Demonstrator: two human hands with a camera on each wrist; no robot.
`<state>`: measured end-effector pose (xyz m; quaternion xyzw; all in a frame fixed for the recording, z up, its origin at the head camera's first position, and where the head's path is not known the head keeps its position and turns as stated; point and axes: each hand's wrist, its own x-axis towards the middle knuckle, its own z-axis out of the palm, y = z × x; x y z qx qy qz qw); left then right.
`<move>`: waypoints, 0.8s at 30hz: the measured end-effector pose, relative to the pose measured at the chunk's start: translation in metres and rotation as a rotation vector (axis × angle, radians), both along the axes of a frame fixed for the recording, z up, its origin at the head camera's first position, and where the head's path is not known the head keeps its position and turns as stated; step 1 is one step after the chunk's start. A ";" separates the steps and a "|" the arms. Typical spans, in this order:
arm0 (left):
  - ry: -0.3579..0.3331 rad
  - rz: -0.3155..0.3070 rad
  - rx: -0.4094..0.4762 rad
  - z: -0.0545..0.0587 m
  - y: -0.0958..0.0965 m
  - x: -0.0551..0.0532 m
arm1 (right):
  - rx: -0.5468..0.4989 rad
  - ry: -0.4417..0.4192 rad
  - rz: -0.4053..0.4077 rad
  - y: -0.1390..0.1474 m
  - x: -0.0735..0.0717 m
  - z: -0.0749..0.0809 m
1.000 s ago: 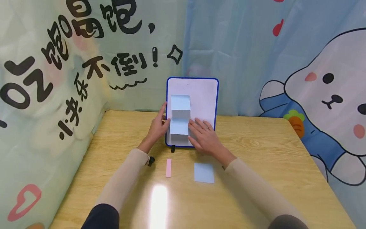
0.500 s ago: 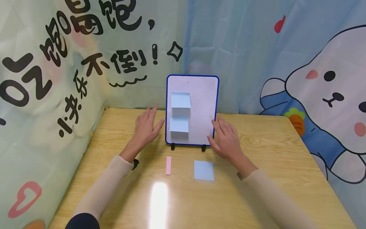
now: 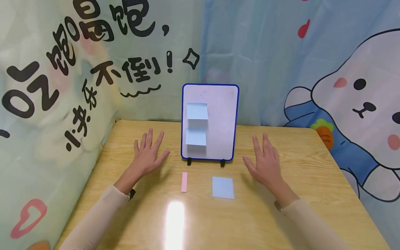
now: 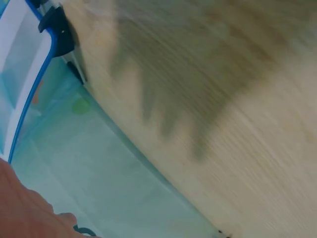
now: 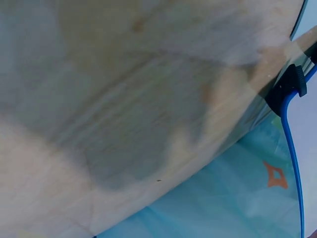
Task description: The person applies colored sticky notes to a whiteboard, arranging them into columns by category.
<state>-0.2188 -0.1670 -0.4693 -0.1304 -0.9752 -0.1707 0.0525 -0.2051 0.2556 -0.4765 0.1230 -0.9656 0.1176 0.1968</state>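
A whiteboard (image 3: 220, 121) with a blue rim stands upright on small black feet (image 3: 223, 163) near the back of the table. Two light blue sticky notes (image 3: 197, 111) are stuck on its left half, one above the other, their lower edges lifting off the surface. To the left of the board my left hand (image 3: 146, 156) hovers with fingers spread, holding nothing. My right hand (image 3: 265, 165) is likewise held in the air on the right side, fingers extended. In front of the board lie a narrow pink paper strip (image 3: 184, 182) and a light blue square sticky note (image 3: 223, 188).
The wooden table (image 3: 281, 222) reaches back to a printed cloth backdrop (image 3: 250, 62) with lettering and a cartoon animal. Another cloth wall (image 3: 40, 166) runs along the left edge. A bright light reflection lies on the tabletop at the front.
Both hands have come away from the whiteboard, the left moving left and toward the front, the right moving right. The board and its notes stay in place.
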 end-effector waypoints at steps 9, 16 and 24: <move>-0.048 -0.030 -0.064 -0.007 -0.005 0.011 | -0.020 -0.072 -0.023 0.007 0.009 -0.008; -0.053 -0.047 -0.113 -0.012 -0.003 0.017 | -0.011 -0.125 -0.053 0.008 0.013 -0.015; -0.093 -0.072 -0.135 -0.017 -0.001 0.026 | 0.003 -0.167 -0.036 0.002 0.018 -0.019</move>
